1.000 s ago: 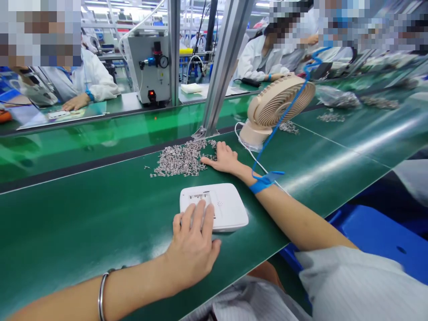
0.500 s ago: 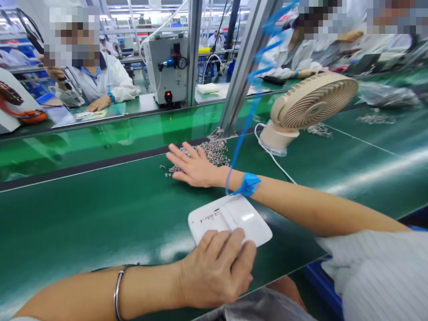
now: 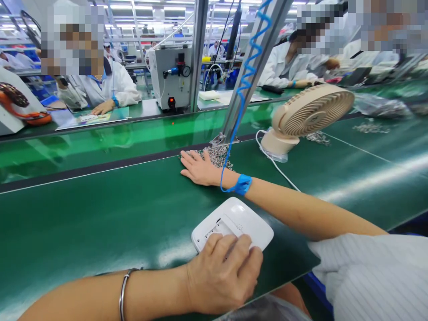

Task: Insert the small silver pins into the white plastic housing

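Note:
A white flat plastic device (image 3: 240,223) with a slotted recess lies on the green bench mat (image 3: 100,214) near the front edge. My left hand (image 3: 224,274) rests on its near edge, fingers curled over it; a metal bangle is on that wrist. My right hand (image 3: 199,168) lies flat, fingers spread, on the left side of a pile of small silvery metal parts (image 3: 219,156). A blue wrist strap (image 3: 243,184) with a coiled blue cord (image 3: 249,67) is on my right wrist.
A beige desk fan (image 3: 307,113) stands right of the pile, its white cable trailing over the mat. A slanted aluminium post (image 3: 254,58) rises behind the pile. More parts piles lie at far right. Other people in white coats work across a second green belt (image 3: 100,138).
My right hand has slid from the right side of the pile across to its left side, flattening on it. My left hand has drawn the white device slightly nearer and turned it.

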{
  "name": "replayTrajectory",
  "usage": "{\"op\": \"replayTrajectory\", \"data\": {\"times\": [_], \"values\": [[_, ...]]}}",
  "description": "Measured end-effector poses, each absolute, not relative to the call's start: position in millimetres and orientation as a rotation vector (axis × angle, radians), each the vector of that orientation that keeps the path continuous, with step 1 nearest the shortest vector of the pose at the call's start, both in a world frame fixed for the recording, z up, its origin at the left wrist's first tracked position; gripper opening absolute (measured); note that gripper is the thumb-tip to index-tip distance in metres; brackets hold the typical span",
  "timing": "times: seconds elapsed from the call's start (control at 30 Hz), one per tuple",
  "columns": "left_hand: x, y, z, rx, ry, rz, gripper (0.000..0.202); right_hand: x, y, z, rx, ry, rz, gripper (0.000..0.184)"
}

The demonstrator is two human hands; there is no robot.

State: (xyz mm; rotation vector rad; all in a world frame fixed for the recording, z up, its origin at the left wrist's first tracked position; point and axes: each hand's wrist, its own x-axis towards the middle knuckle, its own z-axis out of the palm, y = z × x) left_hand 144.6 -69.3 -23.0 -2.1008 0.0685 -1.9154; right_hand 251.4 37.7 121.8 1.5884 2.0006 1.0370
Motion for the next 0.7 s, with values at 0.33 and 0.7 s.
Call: {"op": "replayTrajectory", "data": {"times": [0.33, 0.7], "values": [[142.2, -67.6, -23.9, -2.214, 0.112, -1.881, 0.039, 326.9, -41.7, 179.7, 2.632, 2.406, 1.302, 0.037], [138.2, -48.6, -21.1, -2.240, 0.243, -1.833, 0.062, 337.4, -56.7, 157.5, 2.608, 2.397, 0.907, 0.012]]}}
